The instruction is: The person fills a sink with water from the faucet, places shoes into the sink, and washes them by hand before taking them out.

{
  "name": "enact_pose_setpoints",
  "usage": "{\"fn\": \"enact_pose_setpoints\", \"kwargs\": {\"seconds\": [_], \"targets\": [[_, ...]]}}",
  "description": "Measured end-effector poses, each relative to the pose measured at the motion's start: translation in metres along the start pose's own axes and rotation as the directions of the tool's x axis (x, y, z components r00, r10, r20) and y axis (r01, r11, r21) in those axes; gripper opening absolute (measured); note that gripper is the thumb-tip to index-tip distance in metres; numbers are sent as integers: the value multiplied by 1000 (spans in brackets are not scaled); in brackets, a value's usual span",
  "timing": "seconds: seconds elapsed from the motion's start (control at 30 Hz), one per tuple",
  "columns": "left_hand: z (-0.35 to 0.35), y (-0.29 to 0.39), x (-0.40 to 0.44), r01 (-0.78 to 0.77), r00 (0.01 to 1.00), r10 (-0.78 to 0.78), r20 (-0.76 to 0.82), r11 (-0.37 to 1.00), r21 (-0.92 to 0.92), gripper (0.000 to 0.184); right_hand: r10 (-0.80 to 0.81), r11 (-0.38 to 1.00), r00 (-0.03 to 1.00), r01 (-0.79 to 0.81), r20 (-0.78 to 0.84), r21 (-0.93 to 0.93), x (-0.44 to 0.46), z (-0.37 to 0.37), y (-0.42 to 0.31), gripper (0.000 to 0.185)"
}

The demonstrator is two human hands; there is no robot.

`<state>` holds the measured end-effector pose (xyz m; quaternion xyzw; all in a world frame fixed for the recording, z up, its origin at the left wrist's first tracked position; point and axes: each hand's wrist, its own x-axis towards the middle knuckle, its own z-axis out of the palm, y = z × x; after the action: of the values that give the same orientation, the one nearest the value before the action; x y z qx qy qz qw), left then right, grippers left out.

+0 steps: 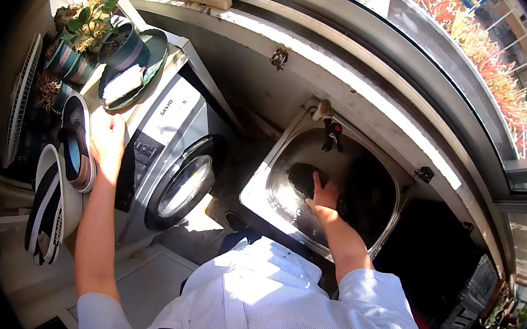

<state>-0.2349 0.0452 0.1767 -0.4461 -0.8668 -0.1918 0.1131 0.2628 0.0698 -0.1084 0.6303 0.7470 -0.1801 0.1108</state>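
My left hand (107,142) is closed in a fist over the washing machine's top, beside a shoe (78,150) with a blue inside. Whatever its fingers may hold is hidden. My right hand (324,196) reaches down into a metal sink (283,146), its thumb and fingers apart. A dark oval patch (302,177) lies at its fingertips; I cannot tell whether it is an object, the drain or a shadow. Left of my left forearm, a dark, white-edged shoe (46,216) rests against a white curved piece (70,206).
A front-loading washing machine (175,130) stands between my arms. On its top are potted plants (121,49) and a green dish (150,58) holding a white item (122,85). A tap (332,130) sits behind the sink. A window ledge (348,71) runs along the back.
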Motion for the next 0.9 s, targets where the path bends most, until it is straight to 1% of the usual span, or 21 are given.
{"fn": "enact_pose_setpoints", "kwargs": {"seconds": [0.03, 0.1, 0.13, 0.2, 0.23, 0.27, 0.33, 0.5, 0.57, 0.6, 0.67, 0.7, 0.73, 0.77, 0.87, 0.9], "targets": [[-1, 2, 1, 6, 1000, -7, -13, 1000, -16, 39, -1, 1000, 1000, 0, -18, -12, -2, -7, 4, 98], [-2, 2, -2, -32, 998, 30, -51, 999, -37, 39, -91, 993, 996, 90, 20, 71, -14, -17, 11, 97], [-3, 2, -3, -23, 999, 21, -48, 999, -42, 39, -92, 994, 996, 91, 22, 60, -22, -29, 11, 97], [-4, 2, -2, 24, 1000, -24, 0, 1000, 5, 37, -111, 980, 990, 124, -91, 153, -41, -55, 8, 96], [-4, 2, -2, -9, 1000, 9, -20, 1000, 14, 37, -124, 974, 976, 154, -180, 167, -48, -69, 6, 93], [-5, 2, -3, -8, 1000, 8, -16, 1000, 12, 37, -189, 960, 933, 242, -306, 143, -49, -69, 10, 93], [-6, 4, -3, 3, 1000, -3, -9, 1000, -16, 38, -131, 967, 964, 176, -232, 182, -51, -85, 8, 94], [-4, 1, -3, -22, 1000, 22, -16, 1000, 1, 39, -111, 957, 973, 159, -202, 244, -49, -86, 3, 98], [-6, 4, -4, -10, 1000, 10, -17, 1000, -9, 39, -138, 983, 982, 152, -132, 106, -44, -75, 0, 102], [-6, 4, -4, -12, 1000, 12, -14, 1000, -7, 39, -136, 983, 982, 150, -129, 109, -41, -65, -2, 102], [-6, 4, -3, 9, 1000, -9, 7, 1000, -20, 39, -92, 994, 993, 96, -80, 44, -33, -41, -4, 102], [-6, 6, -4, 14, 1000, -14, -3, 999, -30, 39, -60, 994, 997, 54, 53, 95, -28, -41, -8, 94], [-5, 4, -3, 13, 1000, -13, 1, 1000, -24, 39, -61, 994, 996, 55, 60, 99, -17, -10, 2, 94], [-3, 2, -1, 9, 1000, -9, -2, 1000, -27, 39, -143, 990, 985, 143, -92, -7, 3, 45, 22, 91], [-1, 3, -1, 16, 1000, -16, -15, 1000, -11, 38, -189, 982, 977, 190, -102, 5, 17, 65, 19, 79], [-1, 5, -2, 23, 999, -23, -27, 1000, 0, 38, -150, 988, 983, 144, -109, -57, 19, 75, 19, 77]]}}
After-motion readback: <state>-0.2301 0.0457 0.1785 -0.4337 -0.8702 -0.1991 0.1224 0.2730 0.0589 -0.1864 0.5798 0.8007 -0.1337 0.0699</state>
